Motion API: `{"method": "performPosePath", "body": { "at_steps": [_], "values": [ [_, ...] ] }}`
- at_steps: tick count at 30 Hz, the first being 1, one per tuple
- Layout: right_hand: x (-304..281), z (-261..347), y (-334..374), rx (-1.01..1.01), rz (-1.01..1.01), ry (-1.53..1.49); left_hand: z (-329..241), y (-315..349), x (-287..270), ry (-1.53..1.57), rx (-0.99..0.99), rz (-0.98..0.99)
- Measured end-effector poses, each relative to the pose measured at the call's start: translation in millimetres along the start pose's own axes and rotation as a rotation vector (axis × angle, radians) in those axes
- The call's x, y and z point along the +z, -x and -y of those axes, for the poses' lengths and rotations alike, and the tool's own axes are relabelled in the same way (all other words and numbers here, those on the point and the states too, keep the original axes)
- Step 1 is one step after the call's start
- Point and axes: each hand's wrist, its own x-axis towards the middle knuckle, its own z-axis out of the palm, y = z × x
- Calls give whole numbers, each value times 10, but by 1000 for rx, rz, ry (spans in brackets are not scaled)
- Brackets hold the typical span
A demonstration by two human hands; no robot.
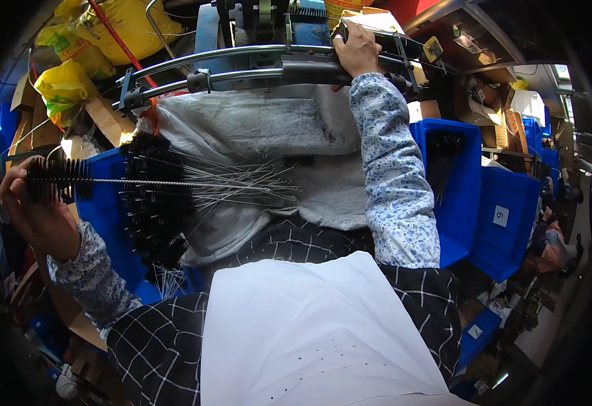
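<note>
At the far left, my left hand (39, 220) is closed round the black bristle head of a twisted-wire brush (117, 181). Its long wire stem points right, across a pile of similar brushes (154, 210). Their bristle heads lie to the left, and their thin looped stems fan out over a grey-white cloth (248, 125) on my lap. My right hand (359, 51) is up at the machine (309, 34), its fingers curled at the right part of the rails, just above a dark cylinder (313, 70). What those fingers grip is hidden.
A blue bin (110, 203) stands left beneath the brushes. Another blue bin (455, 196) stands to my right, with dark bristles inside. Steel rails (242, 82) cross in front of me. Yellow bags (62, 88) and cardboard (110, 122) crowd the far left.
</note>
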Motion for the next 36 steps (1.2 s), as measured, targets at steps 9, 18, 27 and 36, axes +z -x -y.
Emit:
{"method": "performPosePath", "body": {
  "at_steps": [9,18,27,36],
  "values": [
    [60,365,-6,31,5,-97,-85,56,-59,39,-30,3],
    [170,528,-2,6,-33,-75,-75,167,-318,43,-114,-134],
    [143,1053,12,39,22,-59,-131,180,-83,-1,-152,-155],
    [129,967,30,23,65,-68,36,261,186,92,-165,18]
  ]
}}
